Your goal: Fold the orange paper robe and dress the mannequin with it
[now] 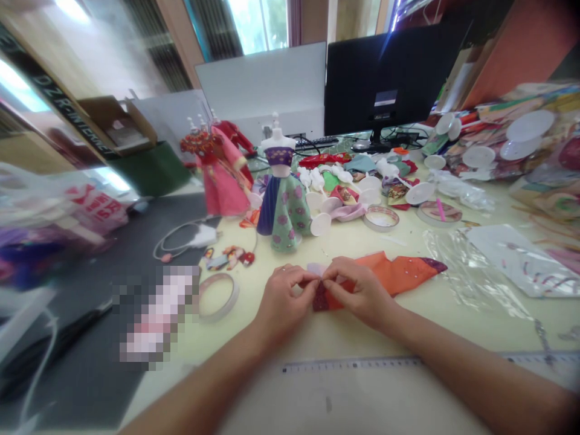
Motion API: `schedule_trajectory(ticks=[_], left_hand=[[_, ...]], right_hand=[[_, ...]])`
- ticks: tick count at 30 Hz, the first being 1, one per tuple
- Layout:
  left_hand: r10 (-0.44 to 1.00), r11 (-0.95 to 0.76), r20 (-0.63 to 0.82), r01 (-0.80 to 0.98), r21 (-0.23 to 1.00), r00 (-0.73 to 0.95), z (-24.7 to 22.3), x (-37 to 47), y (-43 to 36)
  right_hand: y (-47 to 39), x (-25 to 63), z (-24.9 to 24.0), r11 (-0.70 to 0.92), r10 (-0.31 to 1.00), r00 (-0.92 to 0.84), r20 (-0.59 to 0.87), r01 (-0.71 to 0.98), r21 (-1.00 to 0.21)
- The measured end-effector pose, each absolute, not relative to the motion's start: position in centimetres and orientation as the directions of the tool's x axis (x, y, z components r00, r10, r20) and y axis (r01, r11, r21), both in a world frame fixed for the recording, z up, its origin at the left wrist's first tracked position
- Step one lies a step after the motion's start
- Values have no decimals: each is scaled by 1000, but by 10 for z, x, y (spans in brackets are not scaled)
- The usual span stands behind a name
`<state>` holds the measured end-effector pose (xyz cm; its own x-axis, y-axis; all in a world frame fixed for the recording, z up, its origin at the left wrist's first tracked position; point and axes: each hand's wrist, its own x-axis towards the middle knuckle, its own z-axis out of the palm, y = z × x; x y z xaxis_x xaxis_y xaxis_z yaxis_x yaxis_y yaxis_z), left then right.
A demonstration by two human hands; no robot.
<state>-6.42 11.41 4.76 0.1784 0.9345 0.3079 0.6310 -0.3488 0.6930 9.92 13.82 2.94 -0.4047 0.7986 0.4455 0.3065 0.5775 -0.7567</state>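
Note:
An orange cloth piece [394, 273] with dark maroon ends lies on the pale table. At its left, maroon end, my left hand [286, 297] pinches with thumb and forefinger. My right hand [360, 291] is pinched right beside it, its fingertips almost touching the left ones, over the same cloth. Whatever small part sits between the fingertips is too small to make out. A small whitish translucent piece [316, 267] shows just behind the fingertips. Beyond the hands stands a small mannequin in a purple top and a blue and green skirt [285, 211].
A tape roll [219, 297] lies left of my hands, with a white cable [181, 238] farther back. A long ruler [353, 364] lies in front. Clear plastic [475, 272] is at the right. Dressed mannequins [222, 175], cloth scraps and monitors [389, 78] stand behind.

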Motion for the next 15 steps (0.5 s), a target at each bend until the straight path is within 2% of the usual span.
schedule_trajectory(ticks=[15], left_hand=[[912, -395, 348, 691, 606, 216, 48, -64, 111]], right_hand=[[137, 99, 29, 557, 808, -417, 416, 313, -769]])
